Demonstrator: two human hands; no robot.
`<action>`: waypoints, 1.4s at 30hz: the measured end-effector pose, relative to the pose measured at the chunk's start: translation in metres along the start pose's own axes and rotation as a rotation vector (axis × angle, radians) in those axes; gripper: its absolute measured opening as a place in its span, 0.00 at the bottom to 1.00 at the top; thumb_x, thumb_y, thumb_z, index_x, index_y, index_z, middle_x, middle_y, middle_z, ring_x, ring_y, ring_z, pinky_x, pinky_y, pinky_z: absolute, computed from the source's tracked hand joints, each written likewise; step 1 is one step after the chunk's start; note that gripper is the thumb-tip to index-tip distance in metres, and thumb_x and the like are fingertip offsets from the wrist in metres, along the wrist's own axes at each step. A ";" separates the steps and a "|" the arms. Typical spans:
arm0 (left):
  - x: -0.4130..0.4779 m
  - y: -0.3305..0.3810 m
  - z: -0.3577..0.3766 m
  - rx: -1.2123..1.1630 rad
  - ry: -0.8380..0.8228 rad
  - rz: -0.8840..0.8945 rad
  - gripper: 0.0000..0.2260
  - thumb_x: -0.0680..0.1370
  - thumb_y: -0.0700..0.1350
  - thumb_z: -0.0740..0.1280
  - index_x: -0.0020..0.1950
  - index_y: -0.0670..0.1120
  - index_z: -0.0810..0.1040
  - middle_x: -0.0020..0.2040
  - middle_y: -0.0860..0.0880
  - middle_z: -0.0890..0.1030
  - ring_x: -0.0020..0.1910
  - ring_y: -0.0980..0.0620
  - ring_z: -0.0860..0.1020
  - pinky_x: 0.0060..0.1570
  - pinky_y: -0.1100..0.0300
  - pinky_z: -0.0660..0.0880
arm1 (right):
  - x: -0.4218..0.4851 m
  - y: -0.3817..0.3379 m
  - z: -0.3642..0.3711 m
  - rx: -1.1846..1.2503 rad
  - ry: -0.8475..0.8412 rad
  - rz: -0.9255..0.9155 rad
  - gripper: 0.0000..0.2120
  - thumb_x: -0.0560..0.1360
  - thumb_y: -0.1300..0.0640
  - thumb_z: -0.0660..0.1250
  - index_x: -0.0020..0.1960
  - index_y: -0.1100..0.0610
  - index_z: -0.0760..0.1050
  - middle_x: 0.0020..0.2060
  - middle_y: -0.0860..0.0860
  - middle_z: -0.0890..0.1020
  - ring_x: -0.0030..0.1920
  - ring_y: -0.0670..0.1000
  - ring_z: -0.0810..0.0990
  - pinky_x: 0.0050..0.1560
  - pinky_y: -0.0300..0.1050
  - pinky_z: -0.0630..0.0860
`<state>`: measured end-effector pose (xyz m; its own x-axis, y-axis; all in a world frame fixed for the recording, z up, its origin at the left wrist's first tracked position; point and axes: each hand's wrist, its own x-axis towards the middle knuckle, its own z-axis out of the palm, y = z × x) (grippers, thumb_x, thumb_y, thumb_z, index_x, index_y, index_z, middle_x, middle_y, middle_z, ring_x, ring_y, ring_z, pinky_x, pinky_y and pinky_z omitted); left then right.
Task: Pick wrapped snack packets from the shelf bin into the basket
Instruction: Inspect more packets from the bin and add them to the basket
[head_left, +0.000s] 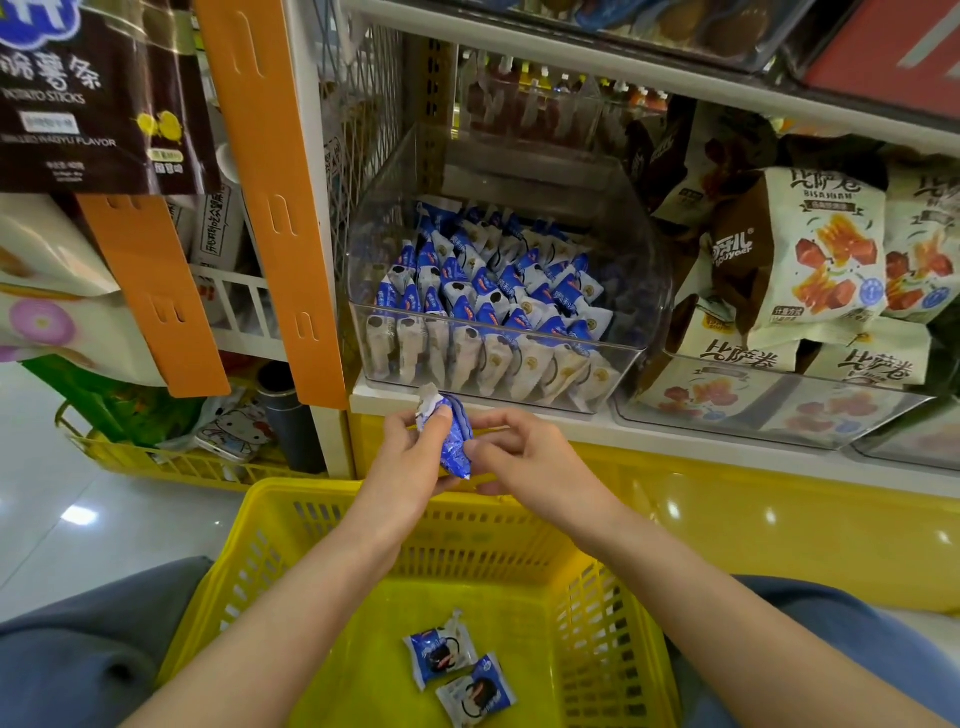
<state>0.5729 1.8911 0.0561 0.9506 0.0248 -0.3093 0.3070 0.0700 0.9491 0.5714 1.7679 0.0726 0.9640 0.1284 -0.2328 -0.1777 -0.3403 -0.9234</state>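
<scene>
Blue-and-white packet (451, 434) is in the grip of our left hand (410, 462): thumb on the front face, fingers curled behind, pinching its upper half. The crimped end pokes up above the thumb. Our right hand (524, 457) is just right of the grip, fingers curled toward the packet's edge. We cannot tell whether they touch the wrapper or hold it.

The packet is in the air, over the far rim of the yellow basket (311, 519), which sits below the grip and toward us. Two packets (439, 656) lie flat on the basket floor, well below the grip, close together at one corner. Just above and behind the grip is the clear bin (640, 291) on the white shelf (675, 431), holding rows of matching stock (488, 291).

Our read of the step: carry phase, packet out of the bin but not yet dropped. The next move calls for bringing the grip toward us past the rim, then letting the fingers go over the basket floor. The wrapper looks light, so clipping the rim is the main risk.

Hard to make out:
- The packet's print is unreadable, and its lower tip sits between the hands.
- The bin's back rows are lost in glare.
- The basket's near wall is cut off at the bottom of the frame.
- Right of the grip are other snack bags (810, 249), partly cut off.
- Left of the grip, a second basket (156, 462) and a dark flask (288, 415) are partly hidden behind an orange strip (270, 197).
</scene>
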 end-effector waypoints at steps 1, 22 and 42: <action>0.000 0.000 0.000 -0.004 0.001 -0.004 0.17 0.80 0.52 0.57 0.66 0.45 0.64 0.51 0.50 0.79 0.46 0.57 0.80 0.41 0.64 0.79 | 0.000 0.000 -0.001 -0.020 0.004 0.022 0.13 0.76 0.57 0.65 0.60 0.55 0.72 0.49 0.52 0.83 0.49 0.51 0.82 0.48 0.47 0.80; -0.003 0.015 -0.011 -0.058 0.046 0.171 0.26 0.77 0.45 0.65 0.71 0.52 0.57 0.62 0.48 0.75 0.56 0.54 0.78 0.62 0.52 0.73 | -0.004 -0.003 -0.001 0.110 -0.018 -0.181 0.12 0.73 0.59 0.69 0.57 0.54 0.76 0.51 0.48 0.82 0.47 0.41 0.81 0.51 0.35 0.77; -0.007 0.003 -0.013 0.563 -0.021 0.544 0.04 0.79 0.48 0.59 0.50 0.50 0.73 0.38 0.54 0.79 0.31 0.64 0.75 0.27 0.71 0.68 | -0.007 -0.013 -0.016 -0.020 0.109 -0.338 0.18 0.73 0.66 0.68 0.59 0.51 0.72 0.52 0.43 0.77 0.53 0.39 0.78 0.53 0.32 0.75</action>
<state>0.5663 1.9038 0.0603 0.9731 -0.1086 0.2033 -0.2305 -0.4627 0.8560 0.5701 1.7567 0.0910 0.9832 0.1375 0.1199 0.1581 -0.3138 -0.9362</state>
